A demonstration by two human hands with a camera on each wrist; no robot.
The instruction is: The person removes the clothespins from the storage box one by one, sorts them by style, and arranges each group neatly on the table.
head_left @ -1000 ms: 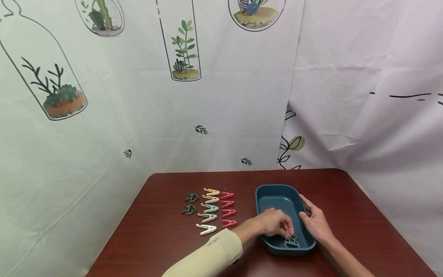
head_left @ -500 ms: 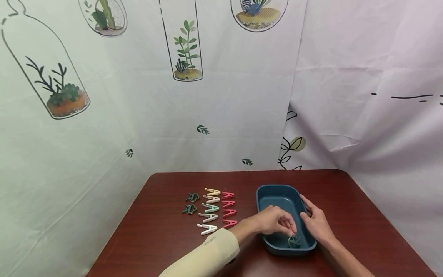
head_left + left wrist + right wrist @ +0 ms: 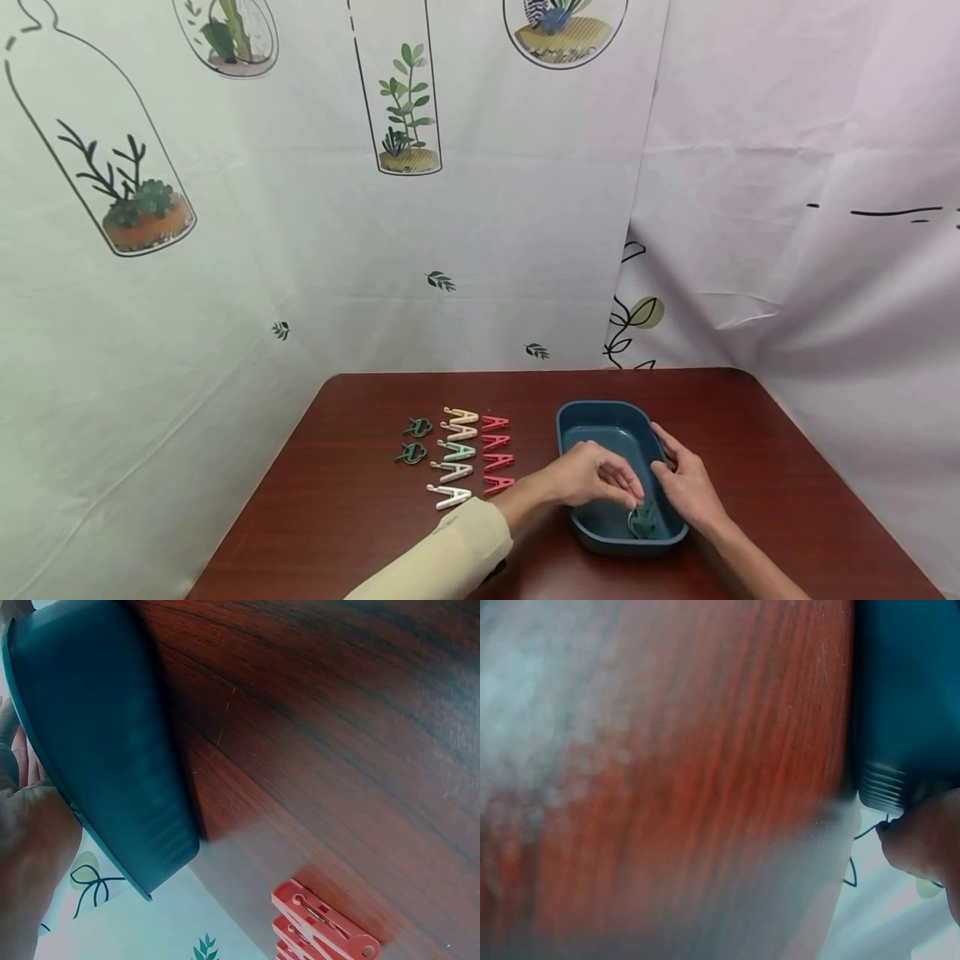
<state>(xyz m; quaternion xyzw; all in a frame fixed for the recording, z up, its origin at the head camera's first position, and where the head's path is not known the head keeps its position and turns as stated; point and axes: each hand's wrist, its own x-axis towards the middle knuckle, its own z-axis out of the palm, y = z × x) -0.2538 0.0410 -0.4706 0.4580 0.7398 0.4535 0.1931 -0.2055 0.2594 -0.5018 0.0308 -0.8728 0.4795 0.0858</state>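
In the head view my left hand (image 3: 596, 477) reaches over the near part of a blue plastic tray (image 3: 597, 406). Its thumb and fingertips pinch a small round green clip (image 3: 642, 523), low inside the tray. On the tray's right side my right hand (image 3: 686, 483) holds the wall, thumb at the rim. The left wrist view has the tray's outer wall (image 3: 97, 712) with my left hand (image 3: 37, 817) crossing its rim. Only a fingertip of the right hand (image 3: 922, 836) shows by the tray (image 3: 915, 690) in the right wrist view.
Left of the tray, red clothespins (image 3: 497, 461) lie in a column. Beside them runs a column of white, yellow and mint clothespins (image 3: 452, 472). Two round green clips (image 3: 412, 452) lie farther left. A printed cloth (image 3: 487, 208) hangs behind the brown table (image 3: 337, 517).
The left hand and the round green clip have shifted slightly right within the tray, and the clip has turned. The right hand stays on the tray's side.
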